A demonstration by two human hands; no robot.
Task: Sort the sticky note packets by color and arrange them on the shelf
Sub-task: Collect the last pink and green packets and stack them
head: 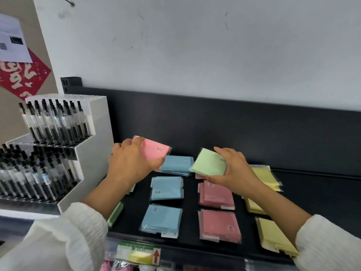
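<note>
My left hand point(130, 163) grips a pink sticky note packet point(154, 149) above the back left of the black shelf point(191, 227). In my right hand point(234, 171) is a light green packet point(210, 163), held tilted over the back of the pink column. On the shelf lie columns of packets: blue point(166, 188), pink point(216, 194) and yellow point(273, 233). Green packets point(116, 213) show at the far left, mostly hidden under my left forearm.
A white tiered stand of black pens point(48, 133) borders the shelf on the left. A black back panel point(234, 126) rises behind the packets, with a white wall above. The shelf's right part point(322, 192) is bare. More goods hang below the front edge.
</note>
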